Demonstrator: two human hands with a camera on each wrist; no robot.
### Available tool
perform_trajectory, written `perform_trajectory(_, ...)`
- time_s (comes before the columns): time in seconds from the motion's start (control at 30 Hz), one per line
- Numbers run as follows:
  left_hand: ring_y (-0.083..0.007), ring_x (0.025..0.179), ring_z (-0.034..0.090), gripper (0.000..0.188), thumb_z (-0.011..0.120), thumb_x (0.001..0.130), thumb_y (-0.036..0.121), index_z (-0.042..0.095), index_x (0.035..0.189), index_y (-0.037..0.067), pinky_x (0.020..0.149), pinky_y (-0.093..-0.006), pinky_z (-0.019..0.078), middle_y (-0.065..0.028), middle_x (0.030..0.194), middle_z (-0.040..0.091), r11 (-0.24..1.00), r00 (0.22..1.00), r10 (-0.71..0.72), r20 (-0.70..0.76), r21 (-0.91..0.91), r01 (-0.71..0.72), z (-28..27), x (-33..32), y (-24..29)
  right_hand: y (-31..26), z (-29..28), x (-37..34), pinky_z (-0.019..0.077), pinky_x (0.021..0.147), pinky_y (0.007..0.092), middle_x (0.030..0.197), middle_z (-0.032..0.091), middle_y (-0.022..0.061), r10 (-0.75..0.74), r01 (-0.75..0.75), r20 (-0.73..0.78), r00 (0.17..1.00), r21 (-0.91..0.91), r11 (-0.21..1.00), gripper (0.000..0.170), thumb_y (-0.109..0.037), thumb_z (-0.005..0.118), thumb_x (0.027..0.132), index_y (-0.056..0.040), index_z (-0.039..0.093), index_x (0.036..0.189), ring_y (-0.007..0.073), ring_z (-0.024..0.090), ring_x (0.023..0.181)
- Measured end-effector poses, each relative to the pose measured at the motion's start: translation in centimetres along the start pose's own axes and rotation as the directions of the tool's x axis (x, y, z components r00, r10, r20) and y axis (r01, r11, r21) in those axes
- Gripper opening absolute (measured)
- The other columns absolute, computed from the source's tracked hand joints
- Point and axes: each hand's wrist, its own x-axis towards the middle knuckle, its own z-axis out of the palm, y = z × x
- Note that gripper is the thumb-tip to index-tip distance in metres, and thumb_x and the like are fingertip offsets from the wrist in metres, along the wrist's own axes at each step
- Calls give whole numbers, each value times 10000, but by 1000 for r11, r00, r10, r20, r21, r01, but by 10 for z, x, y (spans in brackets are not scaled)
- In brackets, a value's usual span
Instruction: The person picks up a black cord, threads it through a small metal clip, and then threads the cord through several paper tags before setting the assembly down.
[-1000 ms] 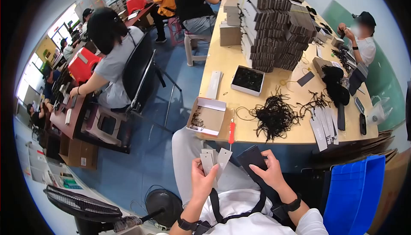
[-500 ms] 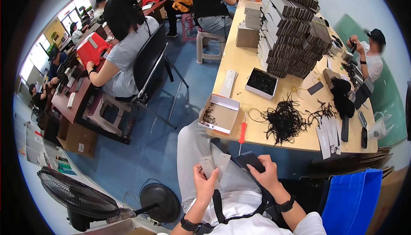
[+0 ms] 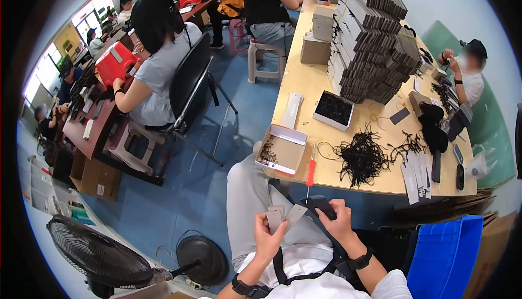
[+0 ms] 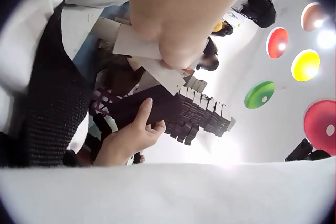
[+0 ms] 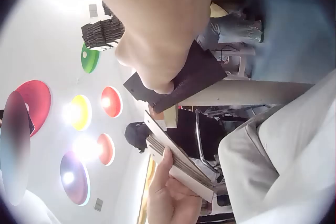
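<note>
In the head view my left hand [image 3: 269, 239] grips a small stack of light grey tag cards [image 3: 275, 217], thumb across their faces. One card leans out to the right from the rest. Small punched holes show near the card ends. To the right, my right hand [image 3: 340, 222] holds black cards [image 3: 322, 206] with its thumb on top. The black cards [image 5: 202, 77] also show a hole near one end in the right wrist view. There the light cards [image 5: 178, 167] are seen edge-on as several layers. Both hands are above my lap.
The wooden table [image 3: 304, 178] ahead bears an open box [image 3: 288, 157] of small pieces, a red-handled screwdriver [image 3: 311, 173], black cords [image 3: 361, 158], a box of black pieces [image 3: 333, 109] and tall card stacks [image 3: 375, 43]. A blue bin [image 3: 443, 255] stands right, a fan [image 3: 98, 250] left.
The head view has shifted, so the table sits further right. My left hand has moved right, closer to the black cards. The black cards have tilted and show less of their face.
</note>
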Motion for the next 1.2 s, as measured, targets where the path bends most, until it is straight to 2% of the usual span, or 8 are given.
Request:
perform_trajectory(0.1,-115,875,560,404,710,805,41,399,1062,37,765,-257,456,-80,965,574,999,999,-35,-24,-28,34,9,2,-5,-7,3,7,500,558,263,738,642,149,142,-142,-23,990,5,990,367,-60,769,740,0,471,945,186,658,626)
perform_trajectory(0.37,-126,871,561,392,708,811,59,402,1054,29,775,-261,453,-88,971,567,1000,995,-10,-96,19,12,19,-2,-7,-7,4,12,500,682,237,858,659,104,409,-394,45,911,384,835,304,-35,731,789,25,477,944,104,623,790)
perform_trajectory(0.7,-120,864,550,389,707,816,77,392,1039,28,760,-262,453,-85,957,554,999,989,17,-145,44,-11,28,-9,-12,-8,3,14,504,687,237,859,667,103,479,-436,38,877,483,759,229,-30,709,805,32,514,909,131,652,787)
perform_trajectory(0.8,-121,861,550,391,708,815,77,394,1042,27,758,-263,453,-84,958,555,1000,992,5,-124,31,-2,27,-10,-15,-4,-3,15,503,696,239,863,672,95,393,-349,-66,917,340,873,189,-25,707,800,42,550,883,134,654,773)
perform_trajectory(0.9,-124,869,555,392,708,815,74,395,1047,28,761,-265,454,-87,971,562,999,994,12,-106,42,-7,25,-11,-18,-8,-17,20,501,708,236,873,678,94,162,-162,-107,981,8,987,188,-26,722,782,46,577,878,125,646,769)
perform_trajectory(1.0,-129,873,561,389,707,815,72,399,1048,31,764,-266,454,-91,979,569,999,994,4,-113,35,0,29,-9,-13,-8,-21,12,496,703,230,874,678,95,293,-292,10,956,112,950,225,-25,737,767,49,584,914,114,633,771)
perform_trajectory(1.07,-130,870,563,387,707,815,72,401,1048,32,762,-265,455,-91,977,572,999,994,6,-110,39,-2,29,-7,-12,-24,-22,13,492,682,231,867,673,90,466,-434,8,885,378,818,236,-28,747,761,42,584,917,102,623,771)
perform_trajectory(1.2,-130,855,568,378,704,818,76,405,1047,32,755,-265,458,-92,961,577,998,994,13,-106,67,-6,32,-4,-8,-27,-35,4,491,663,234,851,670,81,460,-472,116,880,322,821,239,-28,746,763,37,578,920,93,615,756)
